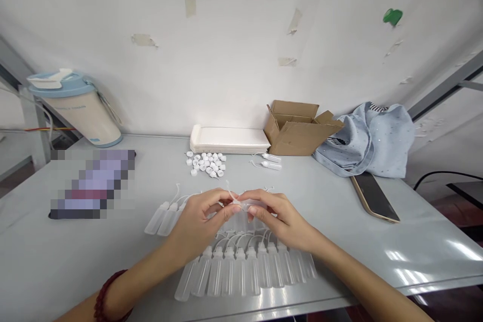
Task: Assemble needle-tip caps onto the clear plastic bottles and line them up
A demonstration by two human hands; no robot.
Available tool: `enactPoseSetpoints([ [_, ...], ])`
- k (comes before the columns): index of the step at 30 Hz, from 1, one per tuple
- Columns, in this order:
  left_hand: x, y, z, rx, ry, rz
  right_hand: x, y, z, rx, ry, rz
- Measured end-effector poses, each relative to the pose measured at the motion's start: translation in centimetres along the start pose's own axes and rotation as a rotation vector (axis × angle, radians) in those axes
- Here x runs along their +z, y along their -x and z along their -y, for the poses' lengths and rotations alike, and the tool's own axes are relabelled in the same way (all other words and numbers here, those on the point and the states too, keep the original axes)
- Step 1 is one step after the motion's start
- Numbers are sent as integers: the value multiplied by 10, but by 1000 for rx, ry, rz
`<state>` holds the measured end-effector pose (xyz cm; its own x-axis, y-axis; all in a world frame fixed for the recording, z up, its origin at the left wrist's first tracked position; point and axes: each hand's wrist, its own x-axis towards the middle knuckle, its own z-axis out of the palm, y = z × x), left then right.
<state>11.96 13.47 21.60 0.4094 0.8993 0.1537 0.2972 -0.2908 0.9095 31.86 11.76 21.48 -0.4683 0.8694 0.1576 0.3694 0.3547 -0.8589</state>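
Note:
Above the rows of bottles, my left hand (206, 216) and my right hand (281, 216) meet with fingertips pinched. Between them is a small translucent squeeze bottle (246, 205), mostly covered by my fingers. A thin white cap strap rises from its neck by my left fingertips. My right fingers close round its other end. Below my hands, a row of similar clear bottles (228, 274) lies side by side, with curved straps at their necks. More bottles (158, 219) lie in a second row behind, partly hidden by my hands.
Loose white caps (207, 163) lie in a pile, with two bottles (271, 165) beside them. Behind stand a stack of white envelopes (230, 138) and an open cardboard box (298, 136). A tumbler (83, 108), a blurred-out phone (94, 181), a blue bag (385, 141) and another phone (373, 196) flank them.

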Motion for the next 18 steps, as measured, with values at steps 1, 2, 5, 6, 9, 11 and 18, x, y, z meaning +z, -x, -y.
enactPoseSetpoints([
  [1,0,1,1,39,-25,-18,0,0,0,38,-37,2],
  [2,1,1,2,80,-47,-31,0,0,-1,71,-83,5],
  [5,1,3,5,181,-94,-34,2,-1,-3,150,-278,30],
  [6,1,3,6,215,-107,-35,3,-1,-5,178,-358,45],
  [9,1,3,9,348,-140,-61,4,-3,-7,262,-571,111],
  [11,1,3,10,406,-145,-61,4,-4,-8,311,-668,138],
  [18,-3,2,1,103,34,50,4,-5,-7,305,-730,135],
])
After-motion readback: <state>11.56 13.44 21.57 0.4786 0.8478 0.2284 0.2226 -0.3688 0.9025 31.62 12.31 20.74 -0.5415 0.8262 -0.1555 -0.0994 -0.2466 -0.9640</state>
